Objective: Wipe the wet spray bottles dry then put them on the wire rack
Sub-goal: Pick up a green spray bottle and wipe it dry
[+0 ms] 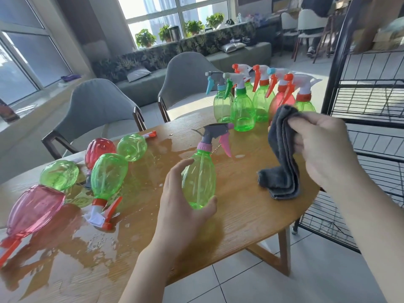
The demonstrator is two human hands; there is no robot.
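The left hand [181, 206] curls fingers and thumb round a green bottle [199, 182], upright near the table's [240, 215] near edge. The right hand [323, 149] pinches a grey cloth [282, 154] just right of it, its lower end seemingly touching the table. More bottles [242, 106] stand far right; others [107, 173] lie left in water. The rack [371, 99] stands right.

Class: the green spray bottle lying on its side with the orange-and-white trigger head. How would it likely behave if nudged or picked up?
The green bottle lying on its side looks empty and see-through, so probably light. Its rounded body may roll or pivot around the trigger head. It lies by pooled water on the table, so likely slippery.
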